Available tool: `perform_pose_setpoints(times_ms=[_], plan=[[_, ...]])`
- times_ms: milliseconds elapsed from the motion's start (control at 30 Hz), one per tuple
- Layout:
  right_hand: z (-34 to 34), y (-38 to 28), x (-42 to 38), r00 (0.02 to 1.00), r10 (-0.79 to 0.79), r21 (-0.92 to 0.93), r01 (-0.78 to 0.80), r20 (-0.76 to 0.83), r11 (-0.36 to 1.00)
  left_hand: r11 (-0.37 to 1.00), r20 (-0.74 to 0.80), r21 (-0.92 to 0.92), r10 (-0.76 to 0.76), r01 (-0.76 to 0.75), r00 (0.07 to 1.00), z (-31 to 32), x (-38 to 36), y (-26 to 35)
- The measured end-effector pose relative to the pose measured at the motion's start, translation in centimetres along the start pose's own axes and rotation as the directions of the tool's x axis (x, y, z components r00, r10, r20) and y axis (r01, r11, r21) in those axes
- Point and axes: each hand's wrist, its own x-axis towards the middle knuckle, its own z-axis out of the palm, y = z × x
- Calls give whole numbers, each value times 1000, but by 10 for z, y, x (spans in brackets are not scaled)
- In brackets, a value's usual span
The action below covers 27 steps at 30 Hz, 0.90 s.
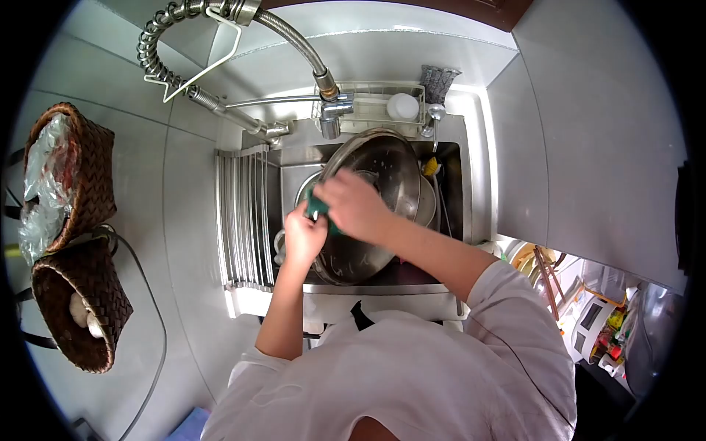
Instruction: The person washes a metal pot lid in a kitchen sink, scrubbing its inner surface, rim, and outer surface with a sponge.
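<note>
A large metal pan or basin (397, 173) stands tilted in the sink (454, 213), its shiny inside wet and spotted. Over its left side my left hand (304, 234) is closed around a small dark green thing (316, 208), whose kind I cannot make out. Smeared by motion, my right hand (353, 204) is beside the green thing, above the pan's inside. Its fingers are too blurred to show whether they grip anything. Part of another round metal vessel (426, 202) shows behind the pan's right edge.
A roll-up drying rack (244, 217) covers the sink's left end. Behind rise the spring-hose faucet (331, 110) and a wire caddy (360, 114) with a white round object (402, 107). Two woven baskets (95, 169) hang at left. Chopsticks (548, 275) stand at right.
</note>
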Motion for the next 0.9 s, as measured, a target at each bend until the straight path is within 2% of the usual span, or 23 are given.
perform_pose_setpoints(times_ms=[33,67,167,267,333,433,467,567,600,667,767,800,900], plan=[[5,-8,-3,997,41,108,-48,64,993,1000,11,-17,-5,5,1000,-2,2,3],[3,-1,-3,997,-10,41,7,74,999,999,24,-37,-13,14,1000,-3,1,6],[-9,39,7,985,109,-35,-115,-136,993,998,27,-34,-51,52,998,1,-2,-6],[-6,59,12,953,191,-88,-217,-235,972,998,-12,-63,-22,21,1000,2,0,-11],[0,27,11,985,122,-51,-128,-121,990,995,-24,-97,-20,18,999,2,2,-10],[22,-18,-6,999,37,123,-36,-5,992,979,-95,-86,175,-183,980,0,3,-9],[20,-13,-7,999,16,65,-19,48,998,983,-106,-71,159,-167,982,1,0,-12],[1,15,10,997,48,-155,-58,-66,986,994,10,-73,-77,78,997,-4,-1,-6],[4,25,13,987,94,-143,-112,-131,983,996,3,-53,-78,78,997,-1,-1,-22],[10,41,15,948,182,-112,-217,-260,970,990,-16,-125,-68,66,998,2,2,-29],[25,-5,8,997,82,-9,-82,-7,997,990,-67,-140,15,-24,998,-1,5,-23],[31,-15,3,997,68,133,-62,-38,989,990,-85,-125,53,-64,995,-4,5,-21],[22,8,12,982,141,-46,-148,-127,988,989,-7,-141,-54,52,999,-6,2,-25]])
